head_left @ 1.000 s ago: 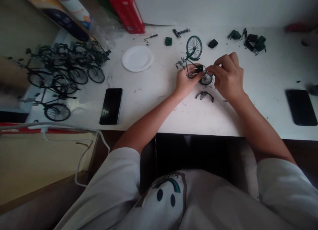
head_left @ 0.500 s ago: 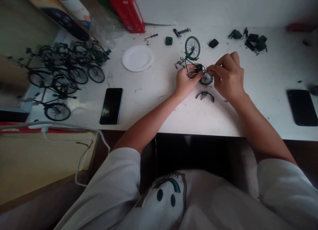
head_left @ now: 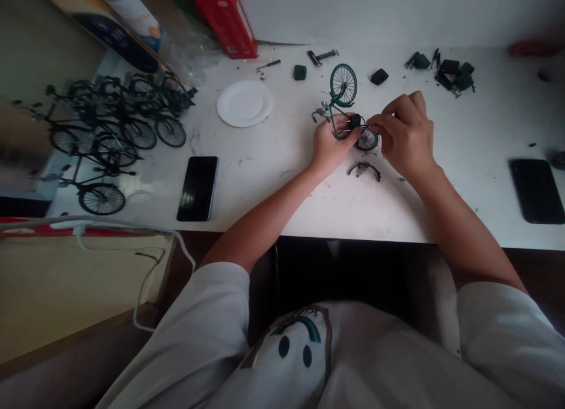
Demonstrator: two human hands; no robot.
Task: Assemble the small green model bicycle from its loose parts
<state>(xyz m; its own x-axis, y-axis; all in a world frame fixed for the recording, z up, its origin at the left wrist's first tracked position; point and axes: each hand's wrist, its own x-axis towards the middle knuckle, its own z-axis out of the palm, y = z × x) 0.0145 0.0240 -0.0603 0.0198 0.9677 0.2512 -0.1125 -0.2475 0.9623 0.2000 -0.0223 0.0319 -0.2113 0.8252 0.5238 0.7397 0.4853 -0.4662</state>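
Observation:
A green model bicycle (head_left: 344, 85) is held above the white table, its green-rimmed wheel pointing away from me. My left hand (head_left: 334, 143) is closed around its frame near a dark green block-shaped part. At the dark rear wheel (head_left: 368, 139), the fingers of my right hand (head_left: 408, 135) are pinched together; whatever small piece lies between the fingertips is too small to make out. Just below the wheel, a loose curved black mudguard-like part (head_left: 364, 170) lies on the table.
Several finished model bicycles (head_left: 102, 198) stand at the left. Around the table are a white plate (head_left: 245, 104), a phone (head_left: 198, 188), another dark phone (head_left: 537, 191), a small screwdriver (head_left: 269, 64), a black T-shaped tool (head_left: 322, 56) and dark green parts (head_left: 461, 75). A red box (head_left: 227, 23) stands behind.
The model bicycle has shifted very slightly in my left hand, its green wheel a touch to the right. Both hands stay practically in place.

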